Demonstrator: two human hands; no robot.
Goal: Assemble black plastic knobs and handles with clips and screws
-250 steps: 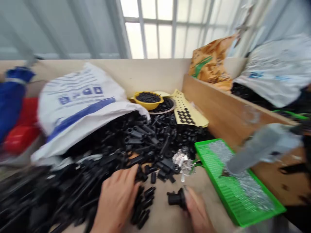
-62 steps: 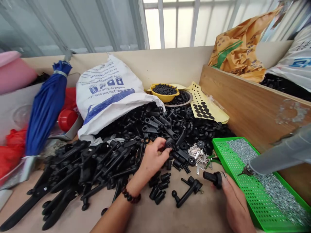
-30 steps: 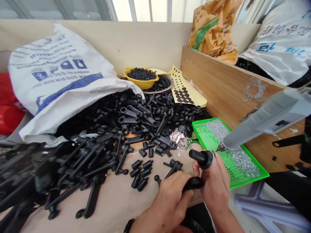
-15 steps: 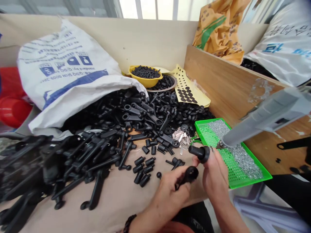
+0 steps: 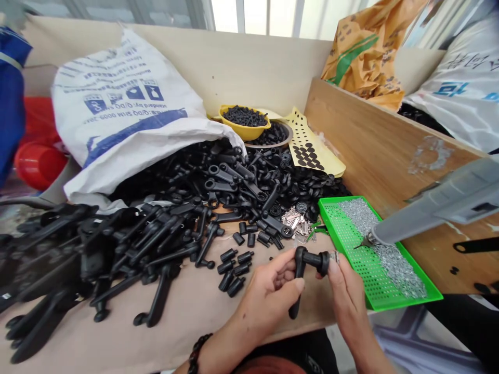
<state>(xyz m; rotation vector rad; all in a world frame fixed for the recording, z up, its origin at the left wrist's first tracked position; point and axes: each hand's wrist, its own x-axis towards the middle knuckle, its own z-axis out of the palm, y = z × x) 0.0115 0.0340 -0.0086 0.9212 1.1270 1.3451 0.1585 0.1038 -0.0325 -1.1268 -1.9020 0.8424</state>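
Note:
My left hand (image 5: 268,296) is closed around a black plastic lever arm (image 5: 297,283) that points down toward the table edge. My right hand (image 5: 345,291) pinches a black knob (image 5: 318,259), and the knob's stem sits in the ring at the top of the lever. Both hands are at the near edge of the table, just left of a green perforated tray (image 5: 351,244) that holds small silver screws (image 5: 384,257). A grey powered screwdriver (image 5: 436,208) hangs with its tip over that tray.
A white woven sack (image 5: 125,119) spills a heap of black plastic parts (image 5: 175,208) across the table. Short black cylinders (image 5: 234,267) lie near my hands. A yellow bowl (image 5: 245,122), a yellow sheet of black pads (image 5: 312,150) and a wooden partition (image 5: 382,156) stand behind.
My left hand took a lever from the pile and brought it to the knob in my right hand. The two parts, apart half a second ago, are now joined.

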